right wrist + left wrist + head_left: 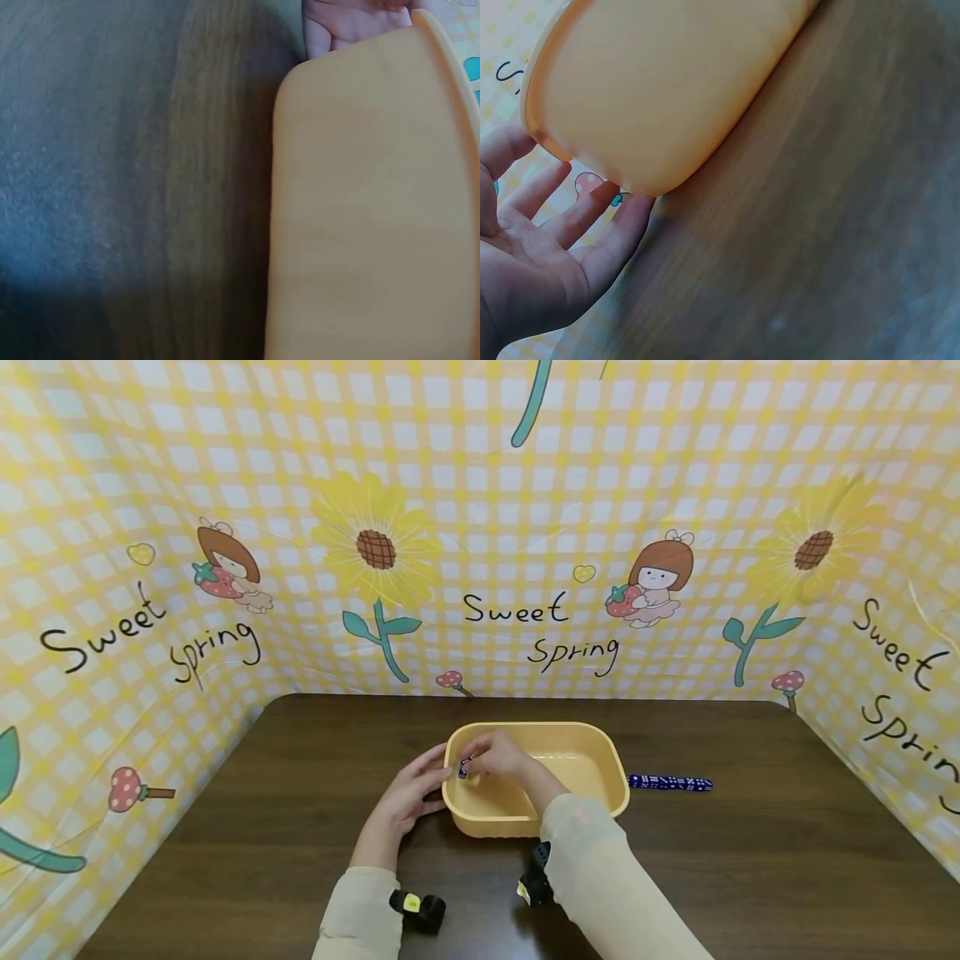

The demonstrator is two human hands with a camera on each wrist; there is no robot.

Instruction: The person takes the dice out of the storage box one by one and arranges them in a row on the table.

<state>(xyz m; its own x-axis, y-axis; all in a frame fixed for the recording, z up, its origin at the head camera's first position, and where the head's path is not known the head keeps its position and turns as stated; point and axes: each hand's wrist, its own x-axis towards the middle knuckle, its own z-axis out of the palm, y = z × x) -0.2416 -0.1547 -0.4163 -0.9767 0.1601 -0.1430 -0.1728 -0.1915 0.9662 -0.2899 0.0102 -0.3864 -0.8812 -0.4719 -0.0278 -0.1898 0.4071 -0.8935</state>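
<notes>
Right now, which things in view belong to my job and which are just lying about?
In use:
- yellow tub
- left hand, touching it
- right hand, inside, apparently pinching a small patterned piece

Seemingly lying about:
- blue patterned item, right of the tub

left sleeve [362, 912]: cream | right sleeve [611, 868]: cream | left wrist camera [429, 914]: black, yellow label [412, 902]

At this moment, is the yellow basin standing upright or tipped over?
Upright: the yellow basin opens upward; both wrist views show its base along the table.
</notes>
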